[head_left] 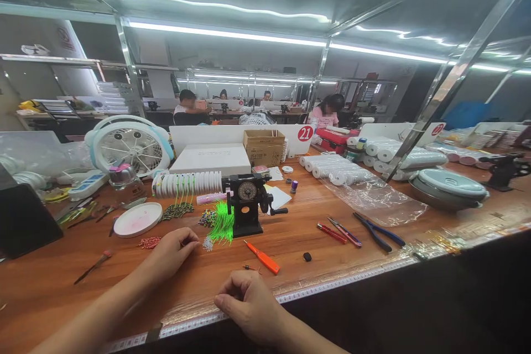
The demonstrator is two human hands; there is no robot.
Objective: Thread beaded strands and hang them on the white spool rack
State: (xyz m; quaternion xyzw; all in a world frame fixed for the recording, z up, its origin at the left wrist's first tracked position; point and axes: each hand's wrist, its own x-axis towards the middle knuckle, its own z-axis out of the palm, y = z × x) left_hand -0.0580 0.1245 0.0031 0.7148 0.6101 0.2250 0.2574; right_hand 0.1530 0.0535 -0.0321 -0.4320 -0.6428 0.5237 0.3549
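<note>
My left hand (176, 251) rests over the wooden table with its fingers curled and pressed together; whatever they hold, if anything, is too small to make out. Just beyond its fingertips lie small clear pieces (208, 243) and a bundle of bright green strands (224, 222). At the table's front edge is my right hand (254, 305), thumb against curled fingers, contents hidden. An orange-handled pointed tool (265, 259) lies just past it, beside a small dark piece (251, 268). A black hand-cranked winder (248, 202) carries a row of white spools (191, 183).
Left are a white dish (139, 219), red pieces (149, 243), a brush (94, 266) and a fan (130, 146). Right are pliers (375, 230), red pens (332, 234) and wrapped white rolls (332, 170). A measuring tape (323, 283) lines the front edge. Several people sit beyond.
</note>
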